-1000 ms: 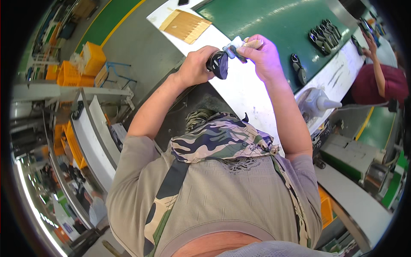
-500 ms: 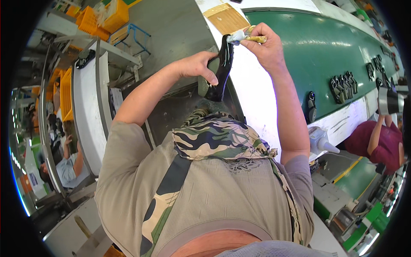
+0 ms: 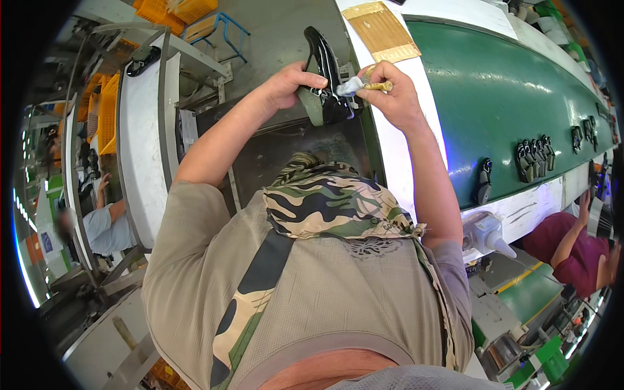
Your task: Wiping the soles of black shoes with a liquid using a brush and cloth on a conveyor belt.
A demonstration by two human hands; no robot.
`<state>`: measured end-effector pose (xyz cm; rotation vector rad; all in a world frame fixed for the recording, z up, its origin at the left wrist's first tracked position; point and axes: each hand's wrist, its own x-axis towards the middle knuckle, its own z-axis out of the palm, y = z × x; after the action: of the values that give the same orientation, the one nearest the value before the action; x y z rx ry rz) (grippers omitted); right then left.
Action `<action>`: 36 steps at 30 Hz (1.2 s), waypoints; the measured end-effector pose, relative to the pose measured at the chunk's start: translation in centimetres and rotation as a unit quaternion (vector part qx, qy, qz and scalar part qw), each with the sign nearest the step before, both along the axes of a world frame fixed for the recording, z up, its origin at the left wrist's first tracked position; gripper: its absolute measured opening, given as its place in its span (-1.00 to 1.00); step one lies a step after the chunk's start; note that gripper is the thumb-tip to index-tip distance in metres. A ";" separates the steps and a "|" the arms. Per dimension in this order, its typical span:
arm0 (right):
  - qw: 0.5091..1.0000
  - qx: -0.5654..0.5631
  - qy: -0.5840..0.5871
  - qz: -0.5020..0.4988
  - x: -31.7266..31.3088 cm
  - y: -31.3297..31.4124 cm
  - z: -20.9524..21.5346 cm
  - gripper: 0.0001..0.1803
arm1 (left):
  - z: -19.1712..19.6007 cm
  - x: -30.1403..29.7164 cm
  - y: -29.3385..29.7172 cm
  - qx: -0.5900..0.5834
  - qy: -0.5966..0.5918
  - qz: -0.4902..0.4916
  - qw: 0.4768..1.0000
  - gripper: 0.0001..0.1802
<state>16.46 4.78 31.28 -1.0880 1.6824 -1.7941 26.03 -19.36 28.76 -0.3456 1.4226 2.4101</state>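
Observation:
My left hand (image 3: pixel 290 86) grips a glossy black shoe (image 3: pixel 329 68) with an olive-green underside, thumb lying across its side. The shoe is held up over the dark recess beside the bench, its narrow end pointing away from me. In my right hand (image 3: pixel 396 103) a small brush (image 3: pixel 354 86) with a yellowish handle is pinched between thumb and fingers. Its pale, bluish-white head touches the right side of the shoe, below the middle. Part of the handle is hidden by the fingers.
Right of me runs a green conveyor belt (image 3: pixel 478 84) with several black shoes (image 3: pixel 534 158) on it. A cardboard piece (image 3: pixel 379 32) lies on the white bench edge (image 3: pixel 398 140). A translucent nozzle bottle (image 3: pixel 484 234) stands near my right elbow. A co-worker in maroon (image 3: pixel 569 244) is farther right.
The shoe has turned to show more of its green underside and shifted left. The brush has moved from its far end down to its right side. My view has shifted slightly left.

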 end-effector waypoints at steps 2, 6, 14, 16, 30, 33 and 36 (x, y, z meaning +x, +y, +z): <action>1.000 0.008 -0.003 0.008 -0.2 0.4 -0.2 -0.71 | 0.0 0.4 -0.4 0.001 0.014 0.027 1.000 -0.51; 0.994 -0.039 -0.100 -0.017 -0.7 0.0 -2.9 -0.71 | -0.8 1.2 -1.9 0.041 0.050 0.078 0.995 -0.55; 0.940 -0.126 -0.300 -0.100 0.3 -3.6 -4.8 -0.74 | -0.8 2.1 -3.0 0.069 0.143 0.140 0.977 -0.63; 0.938 -0.114 -0.309 -0.106 0.5 -4.3 -4.9 -0.74 | 0.1 2.6 -2.9 0.013 0.155 0.177 0.972 -0.62; 0.922 -0.062 -0.374 -0.077 2.4 -12.3 -1.0 -0.80 | 8.8 8.3 -10.0 -0.311 0.187 0.379 0.851 -0.39; 0.926 -0.051 -0.365 -0.083 2.0 -11.0 -2.3 -0.80 | 12.3 11.5 -17.2 -0.218 0.125 0.480 0.840 -0.49; 0.911 -0.009 -0.388 -0.139 1.0 -8.3 -5.6 -0.80 | 13.1 15.5 -27.2 -0.235 -0.016 0.492 0.838 -0.58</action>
<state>17.45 -3.52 25.64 -0.0620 1.3433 -2.0278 41.55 -46.59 41.87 -1.5643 2.1773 2.6257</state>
